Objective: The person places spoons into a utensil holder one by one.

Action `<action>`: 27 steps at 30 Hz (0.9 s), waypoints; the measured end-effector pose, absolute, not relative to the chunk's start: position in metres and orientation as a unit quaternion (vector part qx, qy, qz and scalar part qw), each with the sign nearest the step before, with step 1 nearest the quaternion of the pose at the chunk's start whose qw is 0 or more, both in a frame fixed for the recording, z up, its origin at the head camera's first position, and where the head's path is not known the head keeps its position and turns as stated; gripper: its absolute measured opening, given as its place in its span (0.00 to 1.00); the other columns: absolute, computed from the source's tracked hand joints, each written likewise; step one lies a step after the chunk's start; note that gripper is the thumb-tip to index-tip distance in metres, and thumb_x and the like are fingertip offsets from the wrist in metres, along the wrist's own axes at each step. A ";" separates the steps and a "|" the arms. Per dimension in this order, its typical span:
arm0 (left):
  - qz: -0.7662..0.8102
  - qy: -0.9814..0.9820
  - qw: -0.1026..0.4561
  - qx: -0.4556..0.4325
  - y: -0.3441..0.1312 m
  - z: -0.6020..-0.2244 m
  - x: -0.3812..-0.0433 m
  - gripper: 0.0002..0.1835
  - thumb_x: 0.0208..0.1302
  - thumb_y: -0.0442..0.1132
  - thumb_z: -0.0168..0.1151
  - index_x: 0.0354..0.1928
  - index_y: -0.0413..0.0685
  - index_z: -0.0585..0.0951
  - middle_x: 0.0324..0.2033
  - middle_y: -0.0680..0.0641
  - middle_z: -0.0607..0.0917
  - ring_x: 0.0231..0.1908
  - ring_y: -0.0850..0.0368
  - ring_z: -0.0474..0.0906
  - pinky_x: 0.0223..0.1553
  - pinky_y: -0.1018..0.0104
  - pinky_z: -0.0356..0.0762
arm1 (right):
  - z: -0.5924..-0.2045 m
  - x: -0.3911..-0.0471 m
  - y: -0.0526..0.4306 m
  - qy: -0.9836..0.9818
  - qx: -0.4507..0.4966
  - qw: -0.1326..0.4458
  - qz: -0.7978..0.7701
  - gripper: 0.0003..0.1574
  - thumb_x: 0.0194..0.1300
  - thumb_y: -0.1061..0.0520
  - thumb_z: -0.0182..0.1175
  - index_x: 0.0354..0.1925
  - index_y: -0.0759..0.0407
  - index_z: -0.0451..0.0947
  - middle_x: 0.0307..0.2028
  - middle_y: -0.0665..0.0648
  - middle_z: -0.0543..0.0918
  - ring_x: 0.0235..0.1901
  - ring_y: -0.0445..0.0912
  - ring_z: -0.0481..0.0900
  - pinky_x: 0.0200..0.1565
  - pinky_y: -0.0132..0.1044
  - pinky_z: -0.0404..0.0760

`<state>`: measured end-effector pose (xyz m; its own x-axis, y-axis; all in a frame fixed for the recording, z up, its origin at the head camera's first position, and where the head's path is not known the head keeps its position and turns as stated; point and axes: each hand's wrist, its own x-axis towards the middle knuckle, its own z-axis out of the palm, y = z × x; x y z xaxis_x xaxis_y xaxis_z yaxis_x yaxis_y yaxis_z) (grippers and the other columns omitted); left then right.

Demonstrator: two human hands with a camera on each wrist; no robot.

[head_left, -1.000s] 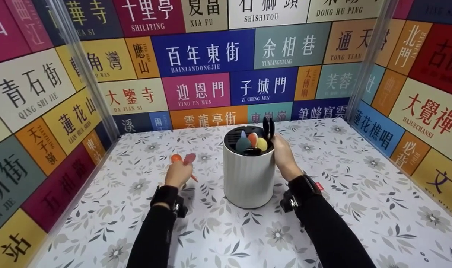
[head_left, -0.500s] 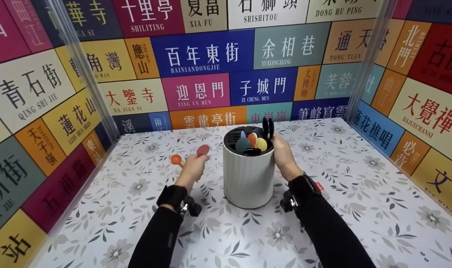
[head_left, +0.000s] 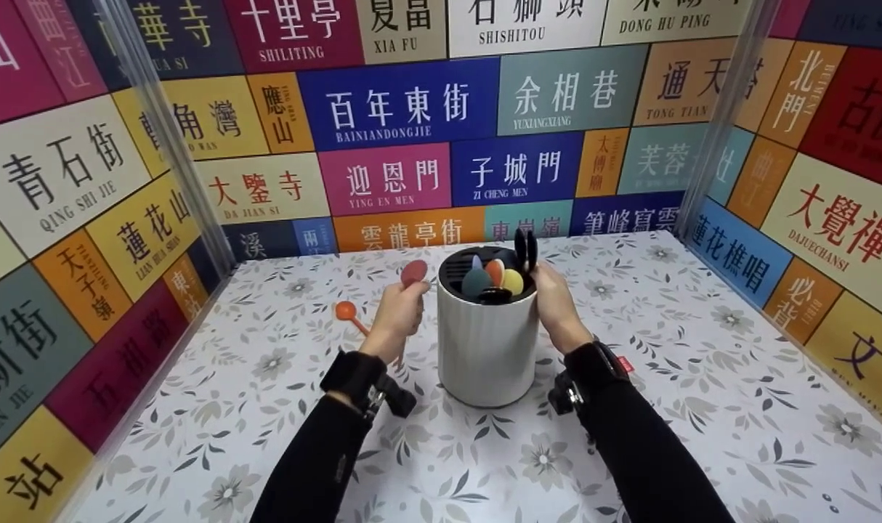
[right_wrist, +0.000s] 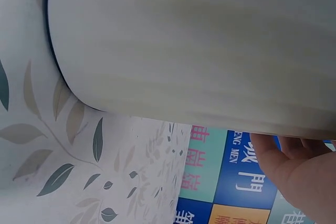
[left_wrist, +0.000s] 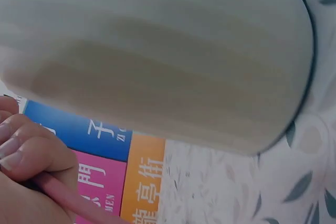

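My left hand (head_left: 397, 312) pinches a pink spoon (head_left: 413, 272), bowl end up, just left of the white ribbed utensil holder (head_left: 484, 356). In the left wrist view the spoon's pink handle (left_wrist: 73, 195) runs out below the curled fingers. My right hand (head_left: 557, 305) grips the holder's right side near the rim; in the right wrist view its bent fingers (right_wrist: 270, 156) pass behind the wall. Standing in the holder's black slotted top are a dark teal utensil head (head_left: 476, 282), a yellow one (head_left: 513, 281) and black handles (head_left: 526, 250).
An orange spoon (head_left: 346, 311) lies on the floral tablecloth (head_left: 266, 407) behind my left wrist, its handle partly hidden. Sign-printed walls (head_left: 397, 98) enclose the table at the back and both sides. A small red tag (head_left: 624, 364) shows beside the right wrist strap.
My left hand has lifted the pink spoon away from the orange one and carried it right, towards the holder, turning it more upright. The right hand and holder have stayed in place.
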<state>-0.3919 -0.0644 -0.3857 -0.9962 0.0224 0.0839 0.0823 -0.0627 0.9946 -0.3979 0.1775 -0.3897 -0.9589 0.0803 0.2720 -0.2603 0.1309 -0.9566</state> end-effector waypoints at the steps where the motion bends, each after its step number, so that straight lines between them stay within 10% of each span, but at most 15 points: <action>1: -0.739 -0.672 0.017 -0.044 -0.064 -0.383 -0.391 0.27 0.73 0.37 0.54 0.13 0.55 0.60 0.09 0.60 0.58 0.10 0.68 0.50 0.12 0.74 0.46 | -0.390 -0.398 0.177 -0.742 0.059 0.131 0.655 0.24 0.85 0.49 0.40 0.54 0.61 0.78 0.65 0.61 0.77 0.66 0.49 0.70 0.71 0.44 0.63; 27: -0.830 -0.529 0.109 -0.139 -0.045 -0.318 -0.369 0.29 0.78 0.39 0.51 0.13 0.55 0.58 0.11 0.57 0.53 0.12 0.65 0.44 0.14 0.73 0.43 | -0.389 -0.396 0.176 -0.734 0.064 0.123 0.665 0.28 0.85 0.51 0.39 0.64 0.68 0.76 0.69 0.63 0.75 0.69 0.50 0.69 0.72 0.42 0.61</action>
<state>-0.3688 -0.0451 -0.3183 -0.9376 -0.0345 0.3459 0.3280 -0.4172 0.8475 -0.3956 0.1765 -0.3889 -0.9614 0.0699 0.2661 -0.2580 0.1067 -0.9602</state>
